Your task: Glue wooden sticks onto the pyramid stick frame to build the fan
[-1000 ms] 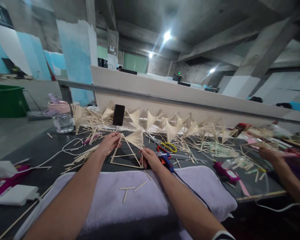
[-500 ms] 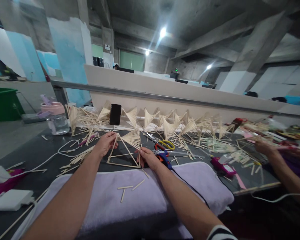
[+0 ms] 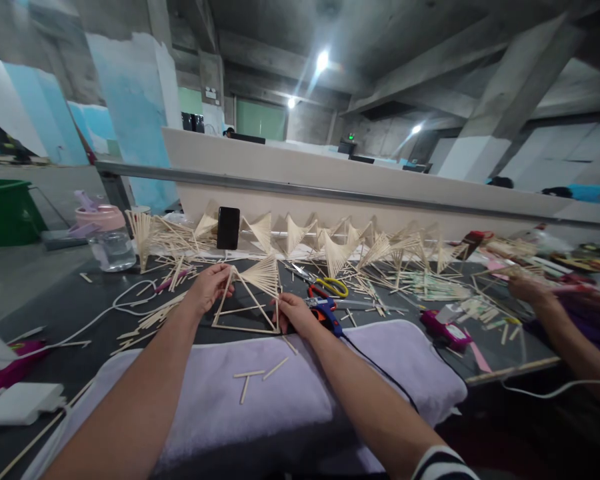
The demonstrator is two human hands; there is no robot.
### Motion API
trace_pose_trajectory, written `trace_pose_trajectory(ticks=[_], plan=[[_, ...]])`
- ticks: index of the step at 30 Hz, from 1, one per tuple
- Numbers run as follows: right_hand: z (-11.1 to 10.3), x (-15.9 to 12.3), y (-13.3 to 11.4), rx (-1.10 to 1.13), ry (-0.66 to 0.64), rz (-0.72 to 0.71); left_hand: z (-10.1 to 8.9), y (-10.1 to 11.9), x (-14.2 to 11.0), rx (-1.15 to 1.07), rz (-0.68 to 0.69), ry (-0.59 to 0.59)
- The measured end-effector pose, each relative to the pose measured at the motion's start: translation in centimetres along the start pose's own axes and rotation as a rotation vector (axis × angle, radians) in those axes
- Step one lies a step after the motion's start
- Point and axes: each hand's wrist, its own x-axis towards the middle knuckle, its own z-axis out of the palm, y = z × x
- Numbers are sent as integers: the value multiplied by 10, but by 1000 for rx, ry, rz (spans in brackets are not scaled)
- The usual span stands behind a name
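A pyramid frame of thin wooden sticks [image 3: 247,301] stands on the dark table, one face filled with a fan of sticks. My left hand [image 3: 207,288] pinches the frame at its top left edge. My right hand [image 3: 293,313] grips the frame's lower right corner, fingers closed round the stick. A blue and orange glue gun [image 3: 325,313] lies just right of my right hand. A lilac towel [image 3: 220,393] with three loose sticks on it is spread under my forearms.
Several finished stick shapes [image 3: 340,250] line the back wall beside a black phone [image 3: 228,228]. Yellow-handled scissors [image 3: 333,287], loose sticks, a water bottle [image 3: 107,237], white cables and a pink glue gun [image 3: 443,330] lie about. Another person's hand [image 3: 527,290] works at the right.
The view has shifted slightly; both hands stay on the stick frame in the same grip. The other person's hand at the right has moved a little.
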Motion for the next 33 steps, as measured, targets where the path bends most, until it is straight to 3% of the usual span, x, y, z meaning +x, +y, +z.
trace_pose_trajectory(ticks=[9, 14, 18, 26, 33], plan=[[1, 1, -2, -61, 315, -50, -2, -2, 1, 9, 1, -16], [-3, -7, -10, -122, 403, -134, -5, -5, 4, 7, 3, -19], [-1, -12, -11, -159, 397, -175, -6, -6, 5, 8, 7, -18], [11, -2, 1, -90, 229, -135, -6, -6, 4, 5, 9, -19], [12, -4, -2, -41, 179, -152, -3, -5, 3, 0, 0, -17]])
